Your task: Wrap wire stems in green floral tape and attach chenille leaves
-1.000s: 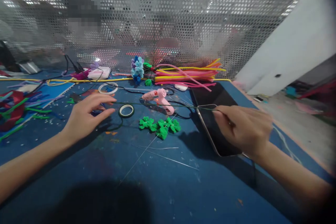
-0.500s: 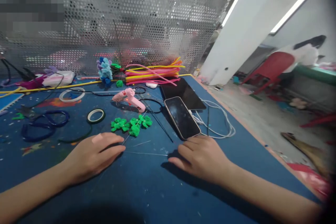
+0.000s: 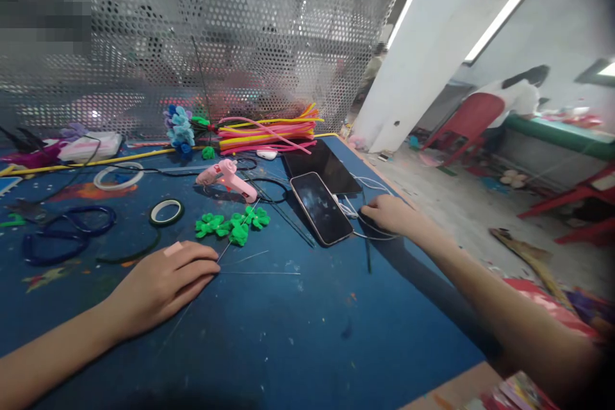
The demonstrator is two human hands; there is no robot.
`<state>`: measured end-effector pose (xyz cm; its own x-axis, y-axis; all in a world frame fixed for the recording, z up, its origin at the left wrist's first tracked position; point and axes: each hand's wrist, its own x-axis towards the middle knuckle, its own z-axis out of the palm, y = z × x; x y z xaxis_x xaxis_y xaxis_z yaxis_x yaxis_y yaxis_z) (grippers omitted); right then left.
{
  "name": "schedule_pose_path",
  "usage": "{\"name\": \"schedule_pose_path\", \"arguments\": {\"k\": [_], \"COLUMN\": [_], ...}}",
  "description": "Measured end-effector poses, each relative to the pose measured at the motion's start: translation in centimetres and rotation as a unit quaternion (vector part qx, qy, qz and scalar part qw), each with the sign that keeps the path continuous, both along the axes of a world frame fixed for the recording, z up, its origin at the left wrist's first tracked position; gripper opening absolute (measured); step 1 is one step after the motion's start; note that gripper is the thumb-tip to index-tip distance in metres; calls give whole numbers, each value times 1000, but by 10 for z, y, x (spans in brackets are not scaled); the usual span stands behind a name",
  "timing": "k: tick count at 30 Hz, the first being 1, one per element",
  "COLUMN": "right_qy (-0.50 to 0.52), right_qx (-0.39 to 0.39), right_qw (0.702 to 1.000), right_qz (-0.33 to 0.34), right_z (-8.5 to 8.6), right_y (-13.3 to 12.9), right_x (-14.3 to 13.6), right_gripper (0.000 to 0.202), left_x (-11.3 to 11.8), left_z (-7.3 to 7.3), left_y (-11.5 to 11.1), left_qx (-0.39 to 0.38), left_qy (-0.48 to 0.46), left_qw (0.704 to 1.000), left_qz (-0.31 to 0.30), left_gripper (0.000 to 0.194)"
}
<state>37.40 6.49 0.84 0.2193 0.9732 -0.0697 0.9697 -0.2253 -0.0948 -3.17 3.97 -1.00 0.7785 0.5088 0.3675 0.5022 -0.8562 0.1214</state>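
Observation:
My left hand (image 3: 168,278) rests on the blue table, its fingers closed around thin wires (image 3: 259,273) at the fingertips. Just beyond those fingertips lie green fuzzy flowers (image 3: 239,230), with a wire running across them. My right hand (image 3: 390,213) is at the right, over a white cable (image 3: 373,230) and beside a thin dark stem (image 3: 368,257); its fingers are curled together, and what they pinch is too small to make out. A phone (image 3: 321,208) lies between my hands, partly against a black tablet (image 3: 321,166).
A pink glue gun (image 3: 228,180), a tape roll (image 3: 166,212) and a dark blue coiled tube (image 3: 70,234) lie on the table. Pink and yellow pipe cleaners (image 3: 269,131) lie before the perforated metal panel (image 3: 250,32). A person (image 3: 521,93) sits bent over a far table.
My right hand has moved away from the wires and the phone's near end, out to the right by the cable. My left hand keeps its hold. The camera view has turned slightly right.

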Motion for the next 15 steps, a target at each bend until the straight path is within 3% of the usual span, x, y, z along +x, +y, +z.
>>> {"name": "schedule_pose_path", "arguments": {"k": [2, 5, 8, 10, 12, 15], "right_qy": [-5, -19, -18, 0, 20, -3], "right_qx": [6, 47, 110, 195, 225, 197], "right_qw": [1000, 999, 993, 977, 963, 963], "right_qz": [7, 9, 26, 85, 146, 184], "right_z": [3, 26, 52, 61, 61, 48], "right_y": [0, -9, -16, -13, -3, 23], "right_x": [3, -2, -26, -51, -80, -115], "right_gripper": [32, 25, 22, 18, 20, 25], "left_x": [0, 1, 2, 3, 5, 11], "left_z": [0, 2, 4, 5, 7, 8], "left_y": [-1, -3, -3, -2, -2, -1], "left_qx": [-7, -20, -32, -34, -35, -53], "left_qy": [-3, -6, -5, -2, 2, -9], "left_qw": [1000, 1000, 999, 999, 999, 996], "left_qz": [9, 18, 23, 30, 32, 71], "left_gripper": [22, 23, 22, 23, 23, 19]}}
